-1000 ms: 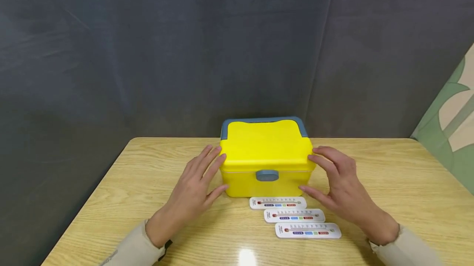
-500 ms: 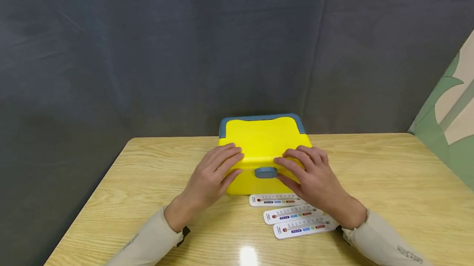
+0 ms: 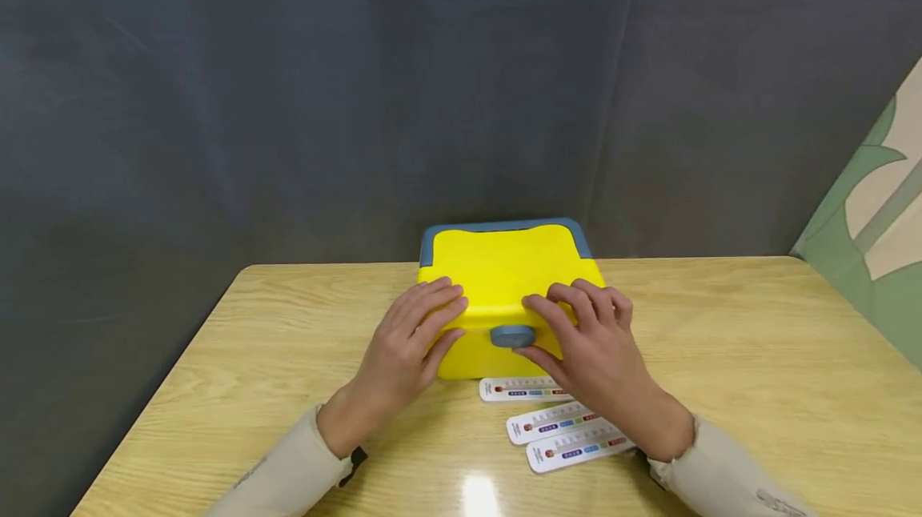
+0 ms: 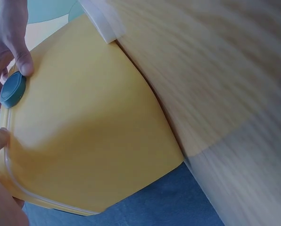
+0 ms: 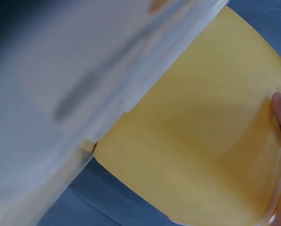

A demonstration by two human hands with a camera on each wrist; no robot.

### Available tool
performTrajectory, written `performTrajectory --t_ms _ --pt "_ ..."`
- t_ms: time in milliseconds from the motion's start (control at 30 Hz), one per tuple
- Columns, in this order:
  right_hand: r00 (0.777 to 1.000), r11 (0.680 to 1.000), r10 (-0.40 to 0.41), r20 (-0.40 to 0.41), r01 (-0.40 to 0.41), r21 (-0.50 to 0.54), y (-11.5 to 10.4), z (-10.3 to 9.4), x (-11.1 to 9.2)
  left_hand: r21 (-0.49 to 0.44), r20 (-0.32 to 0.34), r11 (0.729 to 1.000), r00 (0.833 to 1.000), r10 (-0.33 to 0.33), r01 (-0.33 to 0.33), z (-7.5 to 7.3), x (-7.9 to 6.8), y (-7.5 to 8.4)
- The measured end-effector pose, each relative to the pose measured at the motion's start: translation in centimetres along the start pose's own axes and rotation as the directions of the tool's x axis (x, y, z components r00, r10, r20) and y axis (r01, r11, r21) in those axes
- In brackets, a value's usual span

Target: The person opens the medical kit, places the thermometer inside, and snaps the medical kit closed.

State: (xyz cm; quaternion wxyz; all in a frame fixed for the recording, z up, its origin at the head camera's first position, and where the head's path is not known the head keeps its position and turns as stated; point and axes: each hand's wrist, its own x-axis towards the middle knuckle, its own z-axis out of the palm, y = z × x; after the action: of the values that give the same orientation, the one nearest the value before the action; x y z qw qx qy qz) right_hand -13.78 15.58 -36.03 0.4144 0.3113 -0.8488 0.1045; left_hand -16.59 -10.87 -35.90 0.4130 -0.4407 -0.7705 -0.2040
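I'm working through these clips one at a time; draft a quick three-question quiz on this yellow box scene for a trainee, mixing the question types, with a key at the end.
1. Count: how many thermometers lie on the table in front of the yellow box?

2. True or false: the lid of the yellow box stands wide open.

3. Name the part: which blue part of the yellow box does the right grip touch?

Key:
1. Three, partly covered by the right arm in the head view.
2. False; it is down.
3. The blue latch on the front.
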Motion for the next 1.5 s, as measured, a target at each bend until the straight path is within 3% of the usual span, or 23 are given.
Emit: performTrajectory --t_ms 133,400,733,967,1233,1500 --pt "1.000 1.000 0.000 -0.004 0.000 -0.030 -0.3 0.1 0.2 -0.005 -0.002 1.000 1.000 -0.003 0.003 -0.2 0.2 -0.1" --pt "0.993 0.993 -0.075 -0.095 0.066 -0.100 -0.4 0.8 0.2 -0.015 0.019 1.000 0.999 -0.026 0.026 -0.2 0.1 -0.2" --pt "0.993 0.975 -0.104 -0.051 0.092 -0.203 -0.8 1.2 -0.1 -0.029 0.034 0.998 0.997 -0.063 0.064 -0.3 -0.5 -0.1" --pt "0.990 0.979 -0.115 -0.082 0.099 -0.179 -0.6 1.1 -0.1 -0.029 0.022 0.998 0.998 -0.052 0.052 -0.3 -0.2 -0.1" --pt "0.979 0.985 -0.165 -0.121 0.157 -0.070 -0.7 0.9 -0.1 -0.037 0.008 0.998 0.999 -0.045 0.045 -0.1 -0.2 -0.2" --pt "0.973 0.983 -0.170 -0.154 0.158 -0.088 -1.2 1.1 0.2 -0.050 0.004 0.997 0.998 -0.058 0.058 -0.2 -0.3 -0.1"
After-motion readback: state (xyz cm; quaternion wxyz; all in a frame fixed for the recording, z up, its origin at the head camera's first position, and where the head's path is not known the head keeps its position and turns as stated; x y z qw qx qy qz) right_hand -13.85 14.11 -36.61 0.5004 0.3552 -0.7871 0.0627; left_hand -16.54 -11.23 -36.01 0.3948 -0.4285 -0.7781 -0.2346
